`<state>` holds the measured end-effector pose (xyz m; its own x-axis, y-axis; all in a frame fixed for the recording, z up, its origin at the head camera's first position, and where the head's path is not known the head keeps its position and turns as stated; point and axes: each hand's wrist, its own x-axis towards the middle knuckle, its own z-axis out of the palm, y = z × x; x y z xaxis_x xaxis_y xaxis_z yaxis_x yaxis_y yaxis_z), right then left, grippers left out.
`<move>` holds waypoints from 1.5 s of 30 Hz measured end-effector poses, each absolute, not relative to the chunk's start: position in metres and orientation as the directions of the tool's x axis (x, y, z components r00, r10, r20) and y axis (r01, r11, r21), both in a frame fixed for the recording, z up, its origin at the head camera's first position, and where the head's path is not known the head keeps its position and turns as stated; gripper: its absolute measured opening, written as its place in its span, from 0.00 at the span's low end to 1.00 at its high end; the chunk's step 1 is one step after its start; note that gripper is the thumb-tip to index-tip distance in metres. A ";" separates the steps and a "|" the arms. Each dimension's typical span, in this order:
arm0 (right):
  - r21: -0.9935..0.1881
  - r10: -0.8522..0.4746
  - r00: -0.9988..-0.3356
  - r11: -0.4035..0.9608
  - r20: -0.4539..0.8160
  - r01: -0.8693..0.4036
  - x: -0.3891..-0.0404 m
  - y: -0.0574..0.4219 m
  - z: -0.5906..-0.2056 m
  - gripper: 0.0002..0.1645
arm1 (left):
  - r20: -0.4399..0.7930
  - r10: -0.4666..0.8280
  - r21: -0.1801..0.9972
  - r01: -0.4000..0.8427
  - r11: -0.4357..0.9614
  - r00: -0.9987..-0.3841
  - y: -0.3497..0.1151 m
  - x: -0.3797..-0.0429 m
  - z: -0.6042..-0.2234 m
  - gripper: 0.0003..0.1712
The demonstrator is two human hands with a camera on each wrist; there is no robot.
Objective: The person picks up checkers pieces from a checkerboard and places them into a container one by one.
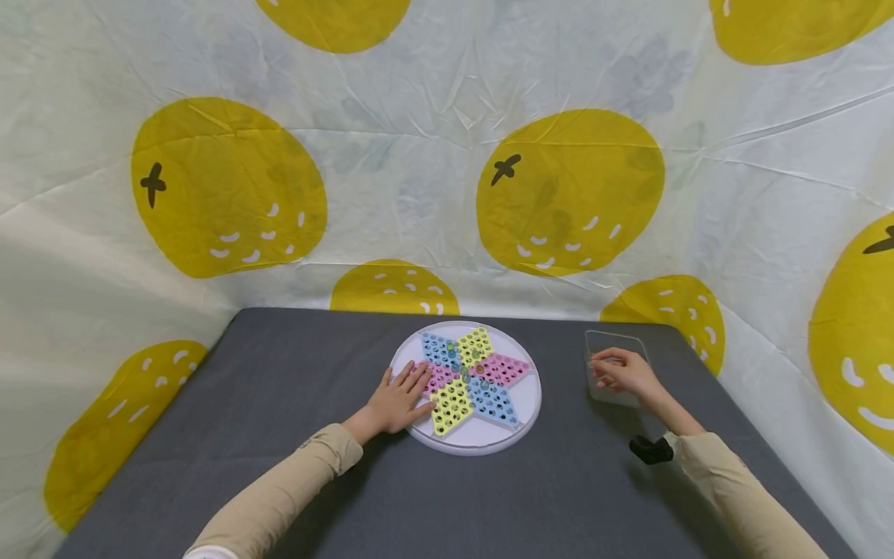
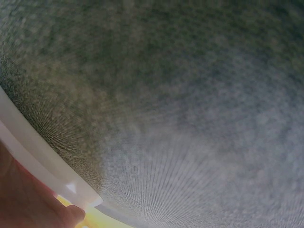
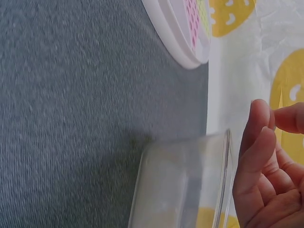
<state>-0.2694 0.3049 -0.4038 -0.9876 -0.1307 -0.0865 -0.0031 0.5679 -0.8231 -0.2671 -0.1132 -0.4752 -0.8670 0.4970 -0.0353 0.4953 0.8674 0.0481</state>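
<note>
Head view: a dark table (image 1: 489,505) stretches before me, beige sleeves (image 1: 279,485) on both my arms.
Game board (image 1: 527,404): round and white, bearing a star of pink, yellow and blue points full of holes, near the middle of the table's far edge.
Marbles (image 1: 485,384): several sit around the star's centre.
Left hand (image 1: 396,402): I rest it flat, fingers spread, on the board's left side, with hold of nothing.
Plastic box (image 1: 608,396): clear, near the table's far right corner.
Right hand (image 1: 628,374): over the box, fingers bent, thumb and a fingertip close together; I cannot tell whether they pinch something small.
</note>
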 end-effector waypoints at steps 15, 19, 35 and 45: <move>-0.823 -0.073 -0.994 0.567 -0.080 0.025 -0.276 0.330 -0.402 0.30 | -0.026 0.503 0.062 0.500 0.864 -0.864 -0.114 -0.270 -0.479 0.39; -0.832 -0.062 -0.995 0.555 -0.075 0.028 -0.278 0.336 -0.402 0.30 | -0.047 0.496 0.049 0.494 0.868 -0.867 -0.114 -0.270 -0.477 0.40; -0.787 0.010 -0.997 0.613 -0.073 0.064 -0.288 0.345 -0.408 0.29 | -0.043 0.500 0.051 0.498 0.866 -0.865 -0.113 -0.264 -0.470 0.39; -0.787 0.029 -0.996 0.612 -0.079 0.080 -0.295 0.350 -0.412 0.31 | -0.038 0.501 0.052 0.499 0.865 -0.865 -0.113 -0.265 -0.471 0.40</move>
<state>-0.2954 0.3497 -0.4122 -0.9964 0.0287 -0.0795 0.0804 0.6118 -0.7869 -0.2647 -0.1133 -0.4706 -0.8648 0.5008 -0.0376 0.4987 0.8652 0.0524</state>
